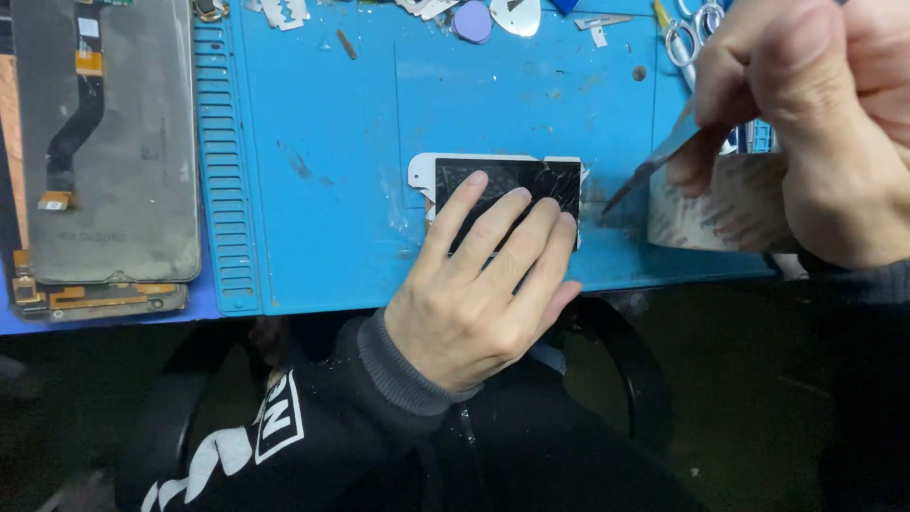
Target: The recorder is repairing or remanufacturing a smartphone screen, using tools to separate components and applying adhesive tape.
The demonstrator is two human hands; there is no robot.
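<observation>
The left hand point(479, 284) lies flat and open, fingers spread, pressing down on a small cracked black glass screen in a white frame point(512, 175). That screen sits on the blue silicone work mat point(322, 142), close to the mat's near edge and about midway across it. The fingertips cover its near half; the far edge and the shattered right corner remain visible.

The right hand point(806, 123) is closed around a thin grey metal blade point(649, 171), pinched between thumb and fingers. The blade slants down to the left, and its tip rests just beside the right edge of the cracked screen; whether it actually touches the glass, I cannot tell. Under that hand sits a whitish roll of tape point(720, 204) with faint reddish marks, standing on the mat's right side.

To the left, off the mat, a large grey phone display panel with a black flex cable point(104, 142) lies face down on the desk, with a second panel edge showing orange connectors below it. Along the far edge of the mat are small scattered bits: a purple plastic pick point(472, 21), a white pick point(517, 14), and silver tweezers or scissors point(692, 38) near the right hand. The person's black sleeve with a grey cuff shows below the left wrist.
</observation>
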